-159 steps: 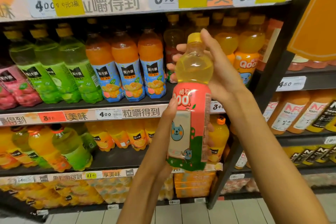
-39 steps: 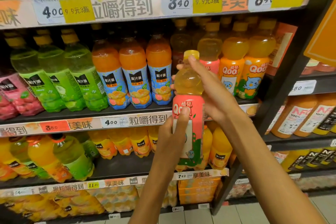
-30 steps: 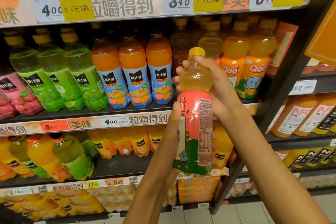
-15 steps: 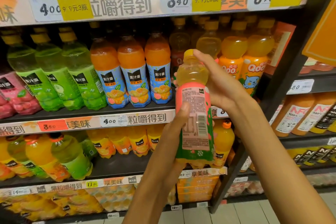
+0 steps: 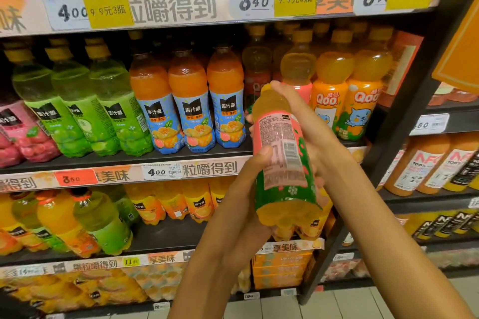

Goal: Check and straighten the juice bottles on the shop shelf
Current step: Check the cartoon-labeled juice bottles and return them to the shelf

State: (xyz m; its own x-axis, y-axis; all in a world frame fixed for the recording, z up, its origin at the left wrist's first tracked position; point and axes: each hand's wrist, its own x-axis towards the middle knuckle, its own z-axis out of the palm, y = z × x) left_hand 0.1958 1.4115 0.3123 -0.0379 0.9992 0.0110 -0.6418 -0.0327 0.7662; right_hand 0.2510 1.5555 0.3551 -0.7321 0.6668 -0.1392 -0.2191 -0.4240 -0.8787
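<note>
I hold a pink-and-green labelled juice bottle (image 5: pixel 281 160) of pale yellow juice in front of the shelf, its top tilted away from me. The printed back of the label with a barcode faces me. My left hand (image 5: pixel 242 204) grips its lower part from the left, thumb on the label. My right hand (image 5: pixel 307 132) wraps the neck and shoulder from the right, hiding most of the cap. Behind it, on the middle shelf (image 5: pixel 124 159), stand orange Qoo bottles (image 5: pixel 344 96).
The middle shelf also holds three orange bottles with blue labels (image 5: pixel 190 101), green bottles (image 5: pixel 77 101) and pink ones (image 5: pixel 15 132). Lower shelves carry more yellow and green bottles (image 5: pixel 101 223). A dark upright post (image 5: pixel 404 122) divides off the right bay with NFC juice bottles (image 5: pixel 425 166).
The bottle has been turned in my hands from its front face to its barcode side. Its top now tips farther away from me and it sits lower in view.
</note>
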